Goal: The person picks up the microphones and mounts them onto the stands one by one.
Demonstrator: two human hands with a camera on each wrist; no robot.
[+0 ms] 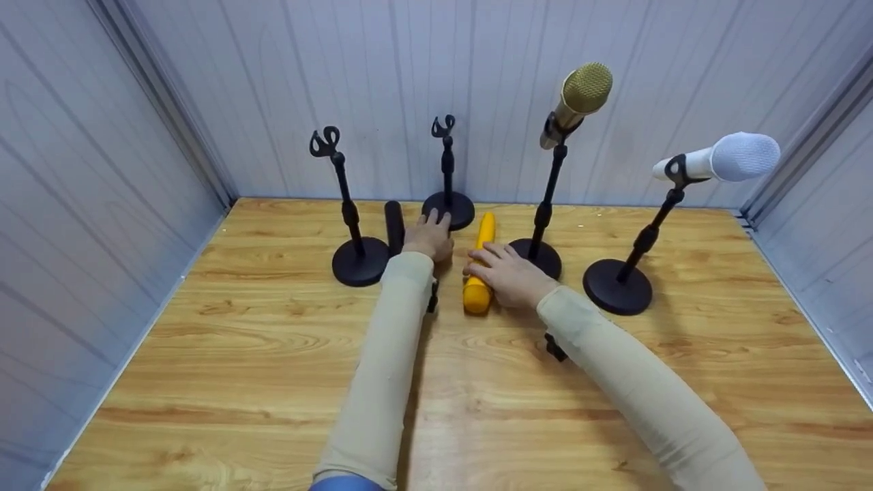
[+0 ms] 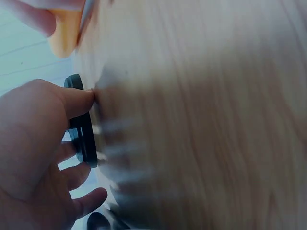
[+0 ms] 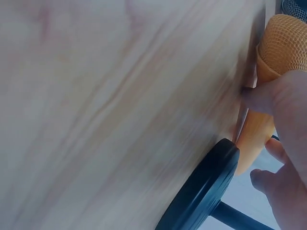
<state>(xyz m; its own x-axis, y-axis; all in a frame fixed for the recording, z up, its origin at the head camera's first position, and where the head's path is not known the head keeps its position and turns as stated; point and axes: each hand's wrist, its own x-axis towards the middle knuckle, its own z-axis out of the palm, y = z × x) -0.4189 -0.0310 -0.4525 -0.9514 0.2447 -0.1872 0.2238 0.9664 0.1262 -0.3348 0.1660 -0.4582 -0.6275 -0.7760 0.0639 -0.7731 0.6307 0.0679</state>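
A yellow microphone (image 1: 485,232) lies on the table, its mesh head (image 3: 285,43) toward the person. My right hand (image 1: 513,275) grips it across the body, with the thumb near the head in the right wrist view. My left hand (image 1: 430,240) reaches to the round base (image 1: 458,210) of an empty black microphone stand, fingers spread and fairly straight over its front edge. In the left wrist view, this base (image 2: 85,143) shows behind the thumb and fingers. A black microphone (image 1: 393,221) lies left of my left hand, partly hidden by the wrist.
Another empty stand (image 1: 360,261) is at the left. To the right, one stand (image 1: 543,215) holds a gold microphone (image 1: 586,88) and another (image 1: 617,286) holds a white microphone (image 1: 743,157). Panelled walls (image 1: 368,75) enclose the wooden table (image 1: 266,354) at the back and sides.
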